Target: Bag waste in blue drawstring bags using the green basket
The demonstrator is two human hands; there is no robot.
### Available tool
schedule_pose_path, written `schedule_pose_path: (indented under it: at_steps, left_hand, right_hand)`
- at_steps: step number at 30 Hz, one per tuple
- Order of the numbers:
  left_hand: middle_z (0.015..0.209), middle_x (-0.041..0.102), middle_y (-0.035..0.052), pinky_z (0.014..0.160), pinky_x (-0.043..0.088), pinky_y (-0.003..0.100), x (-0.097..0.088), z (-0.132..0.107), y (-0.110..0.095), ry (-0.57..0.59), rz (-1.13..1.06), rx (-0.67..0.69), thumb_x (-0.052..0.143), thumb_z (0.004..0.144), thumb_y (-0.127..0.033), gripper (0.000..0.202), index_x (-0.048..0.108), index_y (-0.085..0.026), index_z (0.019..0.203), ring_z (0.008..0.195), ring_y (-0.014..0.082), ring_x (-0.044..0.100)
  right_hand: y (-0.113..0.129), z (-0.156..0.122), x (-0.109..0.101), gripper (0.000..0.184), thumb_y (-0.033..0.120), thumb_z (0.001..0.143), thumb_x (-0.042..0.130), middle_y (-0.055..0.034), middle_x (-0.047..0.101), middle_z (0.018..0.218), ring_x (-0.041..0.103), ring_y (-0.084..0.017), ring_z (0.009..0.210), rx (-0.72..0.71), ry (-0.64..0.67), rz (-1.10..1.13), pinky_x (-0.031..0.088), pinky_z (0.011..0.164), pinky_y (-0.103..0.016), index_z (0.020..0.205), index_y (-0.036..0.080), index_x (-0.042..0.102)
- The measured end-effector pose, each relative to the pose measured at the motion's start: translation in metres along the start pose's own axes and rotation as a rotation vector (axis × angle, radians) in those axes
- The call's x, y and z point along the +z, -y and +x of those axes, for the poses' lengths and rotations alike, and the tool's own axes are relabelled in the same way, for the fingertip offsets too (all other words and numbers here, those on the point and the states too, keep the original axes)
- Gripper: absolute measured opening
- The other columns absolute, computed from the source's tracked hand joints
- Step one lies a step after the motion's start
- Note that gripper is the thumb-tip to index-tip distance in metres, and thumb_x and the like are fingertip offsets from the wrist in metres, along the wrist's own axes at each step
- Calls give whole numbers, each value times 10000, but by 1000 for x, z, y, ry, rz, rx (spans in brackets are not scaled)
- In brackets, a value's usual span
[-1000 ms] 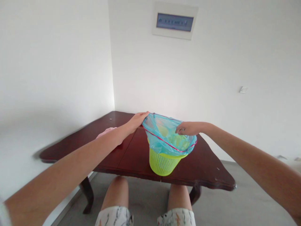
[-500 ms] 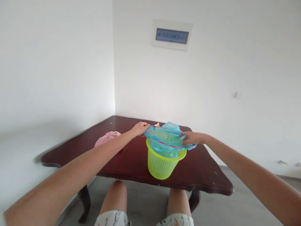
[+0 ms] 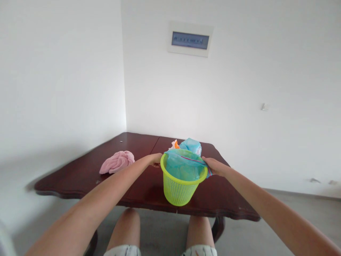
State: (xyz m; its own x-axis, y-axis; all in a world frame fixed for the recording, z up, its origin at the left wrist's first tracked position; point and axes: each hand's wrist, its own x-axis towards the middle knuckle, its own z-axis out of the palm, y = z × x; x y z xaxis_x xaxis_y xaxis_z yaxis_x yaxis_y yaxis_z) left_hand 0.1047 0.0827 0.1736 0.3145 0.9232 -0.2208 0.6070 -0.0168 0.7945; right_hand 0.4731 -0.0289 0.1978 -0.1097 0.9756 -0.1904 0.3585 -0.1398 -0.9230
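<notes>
Now, in the head view, a lime-green plastic mesh basket (image 3: 178, 188) is being held between both hands, close to the front edge of a dark reddish-brown wooden table (image 3: 66, 181). Whether its base is being supported by the tabletop cannot be told from this angle, and its rim is being shown tilted, lower on the right. A blue plastic bag (image 3: 181, 167) with a red drawstring (image 3: 193, 160) is being seen lining the basket, its edge lying along the rim. The left hand (image 3: 156, 159) is being placed at the left of the rim, but its fingers are being hidden behind it, so whether they are clenched or released cannot be told. The right hand (image 3: 214, 166) is being placed at the right of the rim, with its fingers (image 3: 206, 163) being curled closed on the bag's edge. Just behind the basket, a pale blue plastic bundle (image 3: 190, 145) and a small orange-and-white item (image 3: 175, 144) are being shown side by side on the table. Well to the left, a crumpled pink cloth (image 3: 116, 162) is being shown lying on the tabletop. Below the table, bare knees (image 3: 127, 227) and patterned shorts (image 3: 199, 251) are being seen above a grey floor (image 3: 293, 220).
</notes>
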Motion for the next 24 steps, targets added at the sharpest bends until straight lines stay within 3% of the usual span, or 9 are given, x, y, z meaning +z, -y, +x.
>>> schedule_pose_path:
  at_steps: [2,4,6,8,11,14,17,21,24]
  left_hand:
    - [849,828,117,810,683,454,-12,-8,3,-41,37,70,888,944,-439,286,824,-161,921,843,314,814]
    - [1212,882,182,1053,667,527,-23,-24,6,-121,43,204,752,1043,-548,414,861,-181,1199,1218,393,814]
    - [1611,761,144,1318,519,519,-29,-47,9,-158,36,405,534,1170,-608,559,769,-240,1520,1567,353,649]
    - [1786,625,94,1431,386,505,-27,-72,14,-118,59,630,479,1211,-638,608,655,-295,1681,1687,313,537]
    - [1726,658,144,1407,414,572,-13,-101,21,-160,133,869,723,1123,-671,709,613,-288,1710,1607,364,598]
    - [1461,769,156,1303,499,595,6,-114,25,-353,124,936,801,1074,-689,753,644,-254,1668,1400,368,683]
    - [1306,755,132,1207,559,569,27,-115,26,-462,90,956,763,1103,-690,640,736,-266,1583,1269,341,698]
    - [1278,706,118,1135,600,490,53,-115,31,-588,20,1007,734,1166,-530,326,862,-284,1337,1233,293,707]
    - [1275,690,104,991,628,417,62,-116,36,-625,-65,1022,738,1174,-455,375,768,-309,1518,1133,258,706]
  right_hand:
    - [-6,-11,-4,528,741,997,746,-111,825,918,776,-268,812,-85,-73,1,676,679,-368,979,215,780]
    - [-12,-26,-4,539,753,939,815,-68,801,900,722,-231,791,-199,-176,-3,611,648,-315,997,217,791]
    - [-20,-43,2,603,815,897,827,-36,761,859,675,-213,772,-307,-282,3,569,654,-307,1003,222,785]
    - [-31,-58,17,679,892,878,795,-29,740,851,667,-221,776,-390,-382,24,575,696,-338,1026,230,764]
    - [-49,-74,49,704,931,896,760,-62,769,966,719,-261,887,-480,-551,71,612,834,-404,1073,252,711]
    - [-64,-84,85,640,896,974,716,-82,764,1028,733,-291,983,-524,-721,121,604,925,-442,1074,266,668]
    - [-76,-88,117,541,800,1058,694,-79,766,994,718,-299,969,-560,-841,132,575,917,-445,1060,259,695]
    - [-92,-88,147,351,589,1134,707,-105,800,1151,698,-333,1118,-700,-977,-95,495,1059,-510,1012,265,760]
    - [-103,-88,155,221,462,1161,696,-109,760,1312,655,-348,1218,-748,-934,-341,446,1083,-532,1060,299,806]
